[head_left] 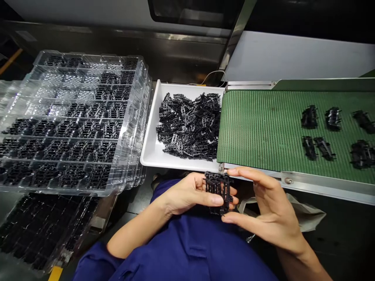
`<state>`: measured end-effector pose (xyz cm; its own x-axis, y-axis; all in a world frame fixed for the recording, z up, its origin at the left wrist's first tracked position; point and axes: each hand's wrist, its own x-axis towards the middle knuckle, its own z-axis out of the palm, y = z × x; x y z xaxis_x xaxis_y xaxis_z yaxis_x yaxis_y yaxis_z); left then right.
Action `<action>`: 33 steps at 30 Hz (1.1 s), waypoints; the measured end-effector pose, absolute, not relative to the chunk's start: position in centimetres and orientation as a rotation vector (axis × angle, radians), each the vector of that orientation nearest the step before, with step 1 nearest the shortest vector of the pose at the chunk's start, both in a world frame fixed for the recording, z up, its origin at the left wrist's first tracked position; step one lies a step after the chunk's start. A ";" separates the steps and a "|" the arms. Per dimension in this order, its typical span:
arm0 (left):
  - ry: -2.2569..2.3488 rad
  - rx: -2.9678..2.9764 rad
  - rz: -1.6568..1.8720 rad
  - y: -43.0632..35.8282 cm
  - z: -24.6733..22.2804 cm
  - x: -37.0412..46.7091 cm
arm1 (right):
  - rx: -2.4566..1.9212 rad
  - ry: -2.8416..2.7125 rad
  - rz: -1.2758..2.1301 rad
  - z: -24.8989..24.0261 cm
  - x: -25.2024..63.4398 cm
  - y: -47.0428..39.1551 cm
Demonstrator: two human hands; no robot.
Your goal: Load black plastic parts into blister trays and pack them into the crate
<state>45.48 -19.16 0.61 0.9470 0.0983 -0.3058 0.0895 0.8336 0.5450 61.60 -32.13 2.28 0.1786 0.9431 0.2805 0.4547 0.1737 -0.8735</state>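
Below white bin [152, 128]: black part bundle [216, 189], clamped two-handed.
Left hand [187, 195] grips it, thumb across; right hand [272, 210] spans it, thumb and forefinger at edges. Loose parts [190, 125] heaped in bin.

A: Clothing?
B: Wearing a deep-blue top [178, 242]. At its left side, the left sleeve [96, 260] is ending short, leaving the left forearm [140, 226] bare.
A: Markings?
B: A seam or fold [197, 253] is crossing the top's front.
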 end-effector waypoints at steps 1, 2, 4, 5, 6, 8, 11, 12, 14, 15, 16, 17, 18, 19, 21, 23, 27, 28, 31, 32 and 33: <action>0.337 0.576 0.003 -19.1 0.6 45.5 | -1.425 -1.436 0.599 2.3 61.6 -32.1; 0.342 0.569 -0.003 -19.1 0.6 45.5 | -1.417 -1.444 0.596 2.3 61.6 -32.1; 0.339 0.562 -0.021 -19.0 0.6 45.5 | -1.415 -1.481 0.590 2.3 61.5 -32.1; 0.336 0.561 -0.027 -19.0 0.6 45.5 | -1.420 -1.500 0.585 2.4 61.5 -32.1; 0.334 0.561 -0.030 -19.0 0.6 45.5 | -1.428 -1.515 0.582 2.4 61.5 -32.1; 0.342 0.565 -0.011 -19.0 0.7 45.6 | -1.453 -1.522 0.569 2.4 61.4 -32.2; 0.364 0.589 0.042 -19.2 0.8 45.8 | -1.493 -1.493 0.534 2.4 61.4 -32.5; 0.372 0.602 0.055 -19.3 0.8 45.9 | -1.499 -1.487 0.520 2.3 61.5 -32.6; 0.398 0.642 0.076 -19.3 0.9 46.0 | -1.512 -1.488 0.478 2.3 61.6 -32.8; 0.408 0.663 0.089 -19.3 0.9 46.1 | -1.523 -1.499 0.449 2.3 61.7 -32.9; 0.415 0.681 0.100 -19.2 0.9 46.1 | -1.536 -1.514 0.417 2.3 61.8 -32.9; 0.413 0.693 0.102 -19.2 0.9 46.2 | -1.548 -1.536 0.388 2.3 61.9 -32.9; 0.406 0.696 0.095 -19.1 0.9 46.2 | -1.554 -1.561 0.367 2.4 62.0 -32.8; 0.397 0.692 0.080 -19.1 0.9 46.2 | -1.557 -1.588 0.352 2.5 62.0 -32.8; 0.388 0.676 0.057 -19.1 0.9 46.3 | -1.571 -1.635 0.329 2.6 62.0 -32.6; 0.403 0.660 0.076 -19.1 0.9 46.4 | -1.594 -1.664 0.293 2.8 62.0 -32.6; 0.421 0.659 0.071 -18.9 0.8 46.5 | -1.606 -1.726 0.238 3.0 62.3 -32.6; 0.416 0.671 0.045 -18.8 0.9 46.5 | -1.608 -1.754 0.227 3.1 62.3 -32.5; 0.422 0.717 0.000 -18.3 0.9 46.6 | -1.638 -1.821 0.147 3.1 62.0 -32.1; 0.436 0.729 0.007 -18.2 0.9 46.7 | -1.651 -1.827 0.122 3.1 61.9 -31.9; 0.458 0.735 0.022 -18.2 0.9 46.9 | -1.656 -1.829 0.123 3.1 61.9 -31.7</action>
<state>46.89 -18.23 0.94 0.9013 0.1771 -0.3954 0.1390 0.7462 0.6510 61.88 -31.71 3.10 0.0183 0.9160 0.4008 0.8540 0.1942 -0.4827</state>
